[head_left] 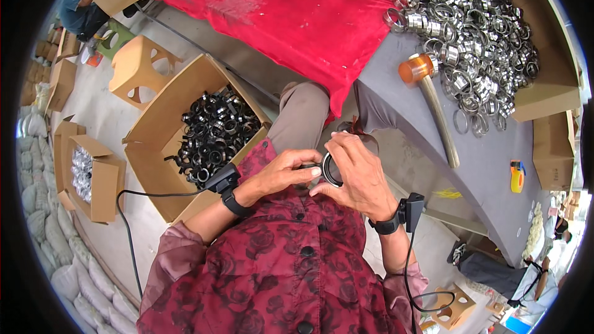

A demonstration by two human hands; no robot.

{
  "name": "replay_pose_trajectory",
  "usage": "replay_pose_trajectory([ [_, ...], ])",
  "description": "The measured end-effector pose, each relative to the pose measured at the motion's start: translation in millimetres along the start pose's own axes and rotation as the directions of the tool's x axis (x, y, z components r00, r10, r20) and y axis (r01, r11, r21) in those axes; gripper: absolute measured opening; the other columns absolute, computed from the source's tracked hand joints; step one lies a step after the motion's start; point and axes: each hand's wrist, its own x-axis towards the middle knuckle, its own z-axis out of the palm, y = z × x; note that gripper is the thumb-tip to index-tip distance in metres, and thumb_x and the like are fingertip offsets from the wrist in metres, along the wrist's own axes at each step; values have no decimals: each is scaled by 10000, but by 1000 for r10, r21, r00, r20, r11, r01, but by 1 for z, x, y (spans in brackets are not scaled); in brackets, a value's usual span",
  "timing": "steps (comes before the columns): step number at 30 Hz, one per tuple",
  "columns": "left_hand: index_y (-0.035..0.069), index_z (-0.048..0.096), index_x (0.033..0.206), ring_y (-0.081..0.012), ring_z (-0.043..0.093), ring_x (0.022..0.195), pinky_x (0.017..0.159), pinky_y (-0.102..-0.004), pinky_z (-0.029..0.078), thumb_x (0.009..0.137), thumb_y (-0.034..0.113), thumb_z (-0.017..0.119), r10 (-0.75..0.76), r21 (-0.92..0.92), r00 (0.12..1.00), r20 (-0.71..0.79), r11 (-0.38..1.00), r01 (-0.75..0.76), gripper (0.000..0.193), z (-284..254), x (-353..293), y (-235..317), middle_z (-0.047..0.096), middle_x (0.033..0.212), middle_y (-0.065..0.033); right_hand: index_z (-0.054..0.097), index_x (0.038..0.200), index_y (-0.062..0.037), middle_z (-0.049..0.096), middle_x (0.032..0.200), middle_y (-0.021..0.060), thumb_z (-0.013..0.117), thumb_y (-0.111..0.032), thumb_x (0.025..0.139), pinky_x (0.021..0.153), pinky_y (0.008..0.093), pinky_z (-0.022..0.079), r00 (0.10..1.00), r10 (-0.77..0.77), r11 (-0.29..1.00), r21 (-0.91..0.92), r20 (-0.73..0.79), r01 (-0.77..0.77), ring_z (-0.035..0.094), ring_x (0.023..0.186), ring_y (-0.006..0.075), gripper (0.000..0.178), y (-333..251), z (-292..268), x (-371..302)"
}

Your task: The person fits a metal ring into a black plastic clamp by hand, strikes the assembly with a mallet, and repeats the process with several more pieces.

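Note:
Between my two hands, above my lap, is a round ring [330, 173] with a dark edge and a shiny metal inner face. My left hand [281, 172] pinches a thin dark part at the ring's left side between thumb and fingers. Wrapped over the ring from the right is my right hand [354, 172], its fingers curled on top and its thumb below. Fingers partly cover the ring, so I cannot make out its full shape. To the left, an open cardboard box [151, 125] holds a heap of black-and-silver ring parts [218, 131].
A pile of shiny metal rings [473, 37] lies on the grey tabletop [402, 86] at right, beside an orange-headed mallet [440, 114] and a yellow tool [517, 176]. Red cloth [297, 18] covers the far table. A tan stool [143, 69] and another box [106, 188] stand left.

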Motion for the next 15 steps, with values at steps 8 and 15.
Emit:
replay_pose_trajectory([
  [8,17,667,1026,-29,506,776,672,-221,406,987,353,671,-9,81,993,-121,997,18,339,6,4,-2,592,852,46,536,1354,35,553,1330,205,903,-412,625,1055,500,446,998,9,991,134,-64,0,555,1223,406,931,12,2,-8],
  [15,24,663,1011,-19,464,696,601,-222,347,1011,339,646,37,38,991,-127,999,-33,316,3,4,3,571,795,66,543,1368,36,616,1267,211,925,-359,622,1013,478,475,983,96,966,251,-155,-54,589,1177,407,926,17,3,-22],
])
